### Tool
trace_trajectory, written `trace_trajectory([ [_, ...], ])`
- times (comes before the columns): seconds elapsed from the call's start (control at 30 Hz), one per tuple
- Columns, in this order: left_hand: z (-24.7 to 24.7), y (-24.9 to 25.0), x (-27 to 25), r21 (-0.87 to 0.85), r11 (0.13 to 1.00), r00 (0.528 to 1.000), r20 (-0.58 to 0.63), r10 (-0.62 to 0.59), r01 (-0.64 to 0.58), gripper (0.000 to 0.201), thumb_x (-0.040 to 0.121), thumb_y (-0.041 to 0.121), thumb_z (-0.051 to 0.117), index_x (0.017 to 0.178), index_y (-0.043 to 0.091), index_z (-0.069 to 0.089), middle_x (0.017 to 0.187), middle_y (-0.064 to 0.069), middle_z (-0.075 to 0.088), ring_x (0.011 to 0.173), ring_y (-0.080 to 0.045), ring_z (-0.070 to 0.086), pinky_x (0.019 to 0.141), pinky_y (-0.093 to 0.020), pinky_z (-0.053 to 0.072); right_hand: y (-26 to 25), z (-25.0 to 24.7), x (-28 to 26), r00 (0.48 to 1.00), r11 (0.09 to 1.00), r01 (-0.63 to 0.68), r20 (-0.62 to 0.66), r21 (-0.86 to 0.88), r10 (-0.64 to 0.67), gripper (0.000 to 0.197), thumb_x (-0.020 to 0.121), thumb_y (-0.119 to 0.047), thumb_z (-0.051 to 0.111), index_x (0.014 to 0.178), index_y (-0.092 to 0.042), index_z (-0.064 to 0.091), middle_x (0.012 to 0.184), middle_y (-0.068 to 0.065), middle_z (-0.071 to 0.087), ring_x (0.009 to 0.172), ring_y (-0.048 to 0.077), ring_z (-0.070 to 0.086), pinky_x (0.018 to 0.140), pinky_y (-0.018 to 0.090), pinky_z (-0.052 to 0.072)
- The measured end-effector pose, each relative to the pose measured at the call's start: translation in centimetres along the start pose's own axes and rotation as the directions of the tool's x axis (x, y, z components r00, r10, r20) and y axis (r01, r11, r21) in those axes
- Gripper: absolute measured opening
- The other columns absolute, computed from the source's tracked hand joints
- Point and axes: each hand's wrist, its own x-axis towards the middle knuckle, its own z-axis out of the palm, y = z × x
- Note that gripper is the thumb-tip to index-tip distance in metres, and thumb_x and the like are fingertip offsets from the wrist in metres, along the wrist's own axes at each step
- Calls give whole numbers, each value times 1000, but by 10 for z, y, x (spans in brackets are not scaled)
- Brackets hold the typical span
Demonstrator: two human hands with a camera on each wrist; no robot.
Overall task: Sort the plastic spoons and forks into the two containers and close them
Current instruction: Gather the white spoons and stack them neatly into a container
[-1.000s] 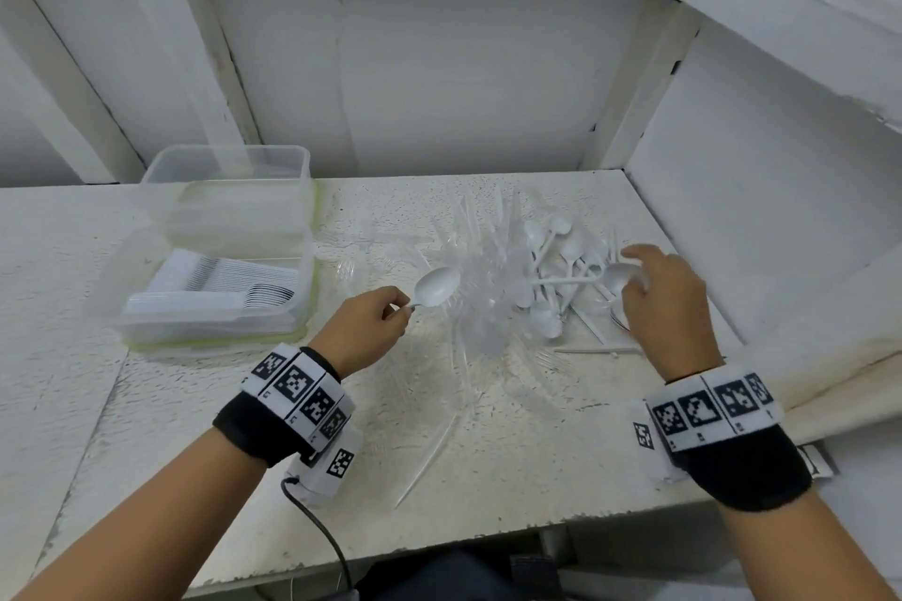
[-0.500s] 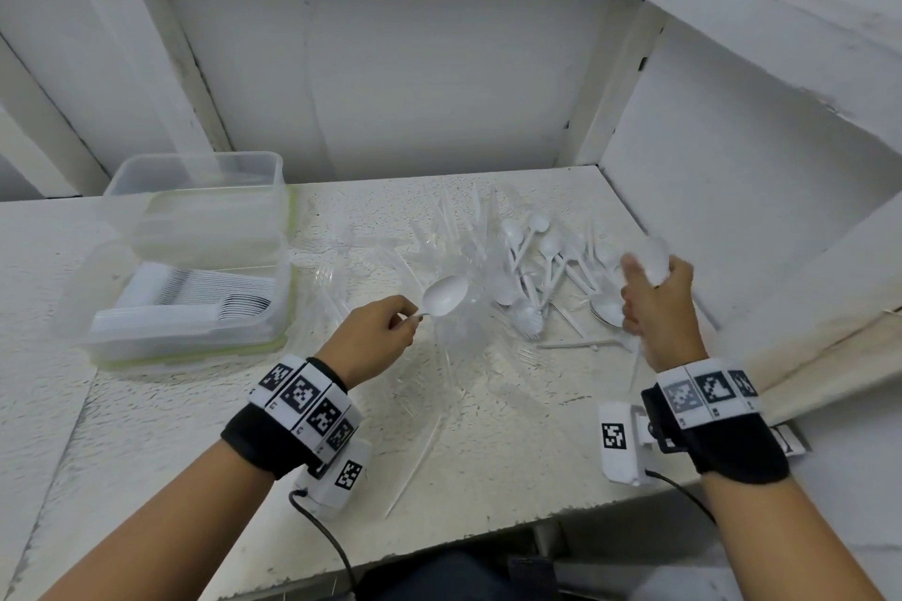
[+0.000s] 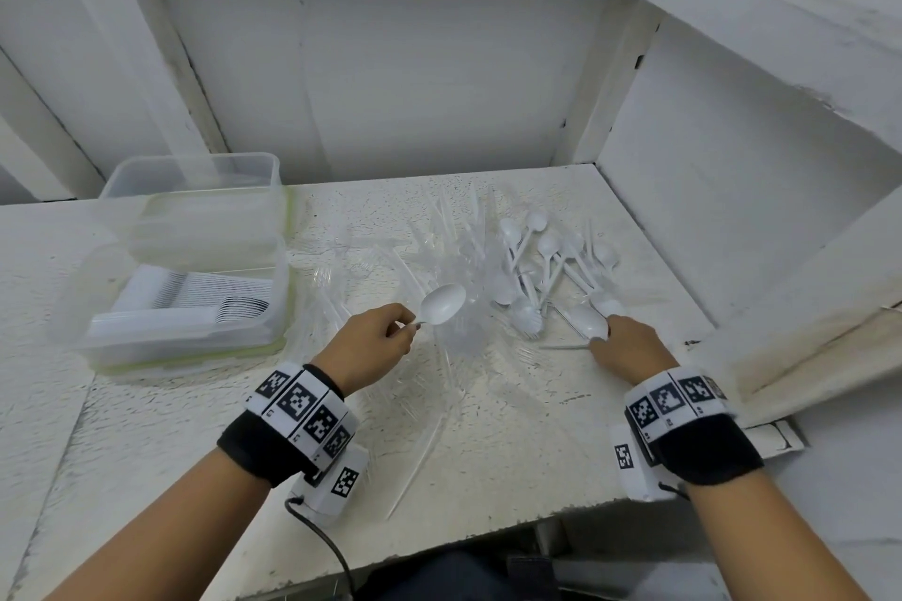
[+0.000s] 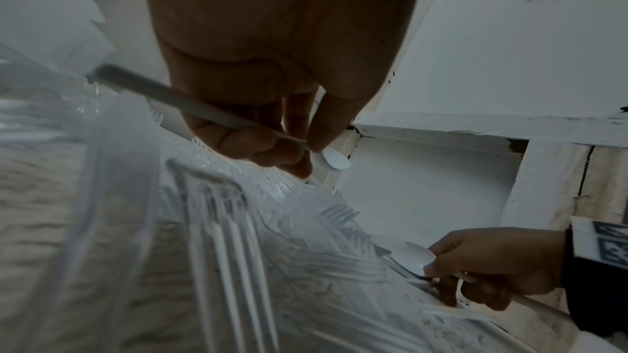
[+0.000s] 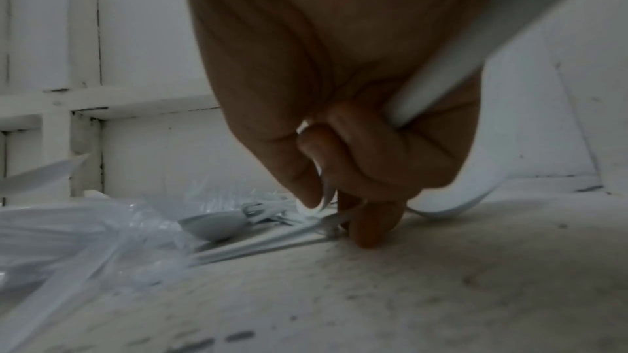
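Note:
My left hand [image 3: 376,347] pinches a white plastic spoon [image 3: 441,304] by its handle, bowl up and to the right; the same spoon [image 4: 334,162] shows under my fingers in the left wrist view. My right hand [image 3: 629,347] grips another white spoon [image 3: 588,321] low over the table, its handle [image 5: 475,44] running through my curled fingers. A pile of white spoons [image 3: 546,259] lies just behind it. Clear plastic forks [image 3: 454,239] are scattered across the middle. A clear container [image 3: 185,303] at the left holds stacked white cutlery.
A second clear container [image 3: 195,205] sits stacked on the first one's far side. White walls close in the back and the right side of the white table [image 3: 488,429]. A loose clear fork [image 3: 415,464] lies near the front edge.
My right hand has come down from a raised position to the table beside the spoon pile, still holding a spoon. My left hand has stayed put with its spoon.

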Motion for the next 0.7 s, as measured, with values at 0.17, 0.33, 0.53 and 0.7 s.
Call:
trace_trajectory([
  [0.17, -1, -2, -1, -7, 1000, 1000, -6, 6, -6, 12, 97, 28, 44, 98, 21, 54, 75, 7, 61, 63, -2, 50, 53, -13, 34, 4, 1, -6, 997, 998, 45, -61, -34, -47, 28, 95, -28, 47, 77, -7, 53, 80, 8, 56, 77, 25, 56, 61, 27, 39],
  [0.33, -1, 15, 3, 6, 999, 999, 16, 47, -47, 12, 97, 29, 44, 97, 21, 53, 70, 4, 55, 59, -5, 46, 52, -16, 32, 14, -7, -27, 987, 994, 84, -146, 76, -72, 24, 93, -15, 50, 72, -10, 41, 71, 4, 50, 59, 15, 48, 51, 24, 35],
  [0.53, 20, 64, 34, 185, 937, 951, 148, 273, -297, 16, 94, 26, 48, 89, 16, 59, 76, -3, 59, 67, -15, 47, 56, -21, 29, 1, -23, -42, 975, 806, 192, -201, 559, -93, 13, 97, -10, 39, 110, -11, 38, 87, 8, 53, 57, 16, 51, 47, 24, 42],
  [0.7, 57, 111, 65, 506, 626, 802, 440, 404, -593, 31, 96, 25, 42, 120, 23, 61, 114, 2, 64, 104, -19, 59, 80, -27, 44, -7, -43, -17, 965, 768, 251, -211, 589, -154, 27, 96, -10, 41, 120, -22, 35, 91, 2, 60, 55, 14, 43, 47, 25, 33],
])
